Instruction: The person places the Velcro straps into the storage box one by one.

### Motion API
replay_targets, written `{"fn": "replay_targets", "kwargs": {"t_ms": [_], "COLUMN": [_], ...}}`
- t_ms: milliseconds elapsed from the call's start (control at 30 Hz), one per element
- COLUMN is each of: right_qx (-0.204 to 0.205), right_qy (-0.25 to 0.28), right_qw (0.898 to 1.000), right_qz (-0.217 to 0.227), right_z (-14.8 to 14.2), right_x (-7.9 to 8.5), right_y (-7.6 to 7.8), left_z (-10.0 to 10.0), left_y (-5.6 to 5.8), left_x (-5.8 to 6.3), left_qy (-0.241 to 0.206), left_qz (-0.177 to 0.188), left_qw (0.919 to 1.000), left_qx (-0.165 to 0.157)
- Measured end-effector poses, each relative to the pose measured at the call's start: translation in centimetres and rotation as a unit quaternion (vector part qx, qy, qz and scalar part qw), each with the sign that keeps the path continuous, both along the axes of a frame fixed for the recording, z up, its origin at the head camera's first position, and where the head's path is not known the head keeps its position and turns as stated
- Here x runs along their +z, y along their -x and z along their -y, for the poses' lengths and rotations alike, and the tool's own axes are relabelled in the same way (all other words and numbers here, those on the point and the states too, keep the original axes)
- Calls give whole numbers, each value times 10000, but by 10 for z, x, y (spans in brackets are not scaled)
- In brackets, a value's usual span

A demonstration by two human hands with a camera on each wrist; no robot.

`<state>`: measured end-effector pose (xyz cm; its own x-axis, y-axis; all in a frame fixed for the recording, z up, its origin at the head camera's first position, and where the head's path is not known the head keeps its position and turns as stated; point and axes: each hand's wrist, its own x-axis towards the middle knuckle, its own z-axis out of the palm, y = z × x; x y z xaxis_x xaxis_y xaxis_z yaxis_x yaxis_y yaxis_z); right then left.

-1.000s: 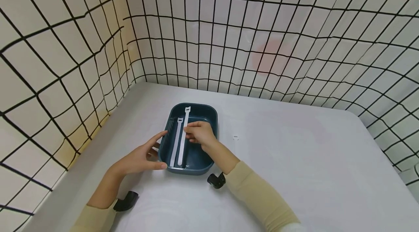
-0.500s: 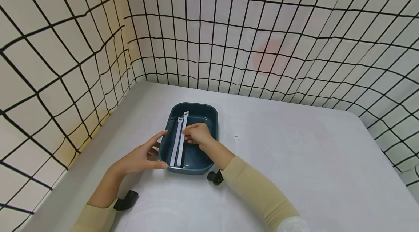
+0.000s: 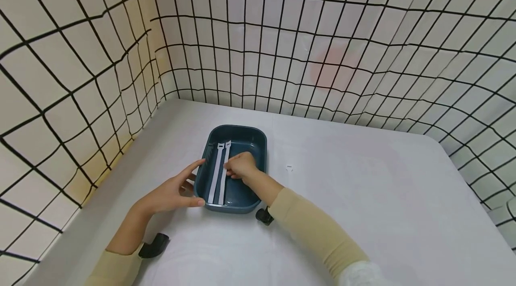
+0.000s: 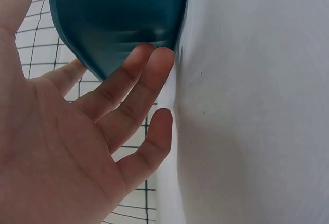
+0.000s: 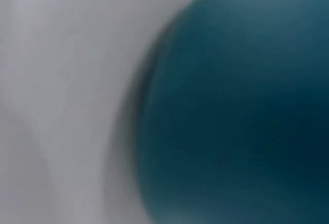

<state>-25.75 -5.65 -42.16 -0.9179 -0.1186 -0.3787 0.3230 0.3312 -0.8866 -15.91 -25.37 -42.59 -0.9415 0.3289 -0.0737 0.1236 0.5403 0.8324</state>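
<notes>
Teal tray [image 3: 238,210], head view: inside it my right hand [image 3: 241,166] is pinching one slotted strap [image 3: 223,187], presumably aligning it beside the second strap [image 3: 216,174]; my left hand [image 3: 172,192] is seemingly steadying the tray. Left wrist: its fingers are spanning loosely. Right wrist: I'm seeing only blur.

In your head view, a white counter [image 3: 363,178] fills the lower middle, reaching down to 6 o'clock, its rounded far corner at 3 o'clock. Black wire mesh [image 3: 244,23] fences it for you from 9 o'clock through 12 and round to 3, its left and back runs meeting near 10. Behind the wires you see pale backing [image 3: 296,3], tinged yellow toward 8 and 10 o'clock, with a blurred reddish patch [image 3: 332,68] near 1. The light on your counter looks soft and even.
</notes>
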Motion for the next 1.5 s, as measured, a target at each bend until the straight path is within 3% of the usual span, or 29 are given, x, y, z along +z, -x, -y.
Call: {"fn": "replay_targets", "kwargs": {"t_ms": [300, 800, 1200, 1500], "right_qx": [291, 553, 628, 353], "right_qy": [-922, -1605, -1622, -786], "right_qw": [9949, 9818, 9811, 9916], "right_qz": [-269, -850, -849, -960], "right_z": [3, 7, 6, 0], "right_x": [-5, 0, 1, 2], "right_y": [2, 0, -2, -3], "left_z": [0, 1, 2, 2], "left_y": [-1, 0, -1, 1], "left_x": [0, 2, 0, -1], "left_qy": [-83, -87, -104, -37], "left_qz": [45, 50, 90, 42], "left_qw": [9999, 9999, 9999, 10000], "left_qx": [-37, -79, -62, -45]}}
